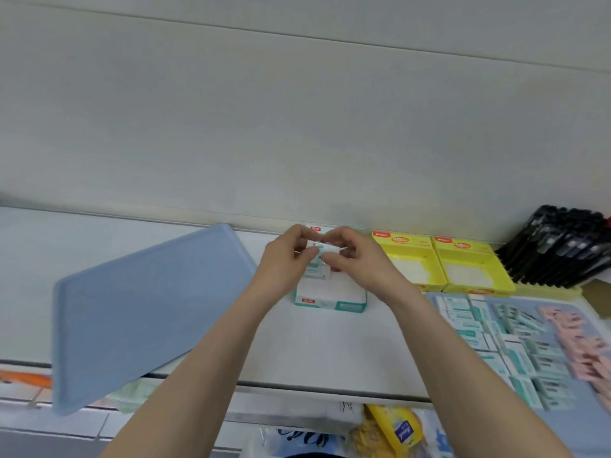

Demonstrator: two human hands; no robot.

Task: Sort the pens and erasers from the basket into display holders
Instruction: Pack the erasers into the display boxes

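Left hand (283, 259): fingers curled, pinching an eraser (318, 248) at frame centre.
Right hand (355, 257): pinching the eraser's other end.
Eraser: just above the white box (330, 297).
Pens (562, 251): right edge.

white counter (314, 352) holds a blue tray (142, 312), teal box (330, 300), two yellow boxes (405, 240), black pens (558, 249) and a tray (535, 302) of erasers (515, 342).

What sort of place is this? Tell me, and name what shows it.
Probably a stationery shop's stocking counter: a rack of black pens, two yellow display boxes, and a spread of wrapped teal and pink erasers.
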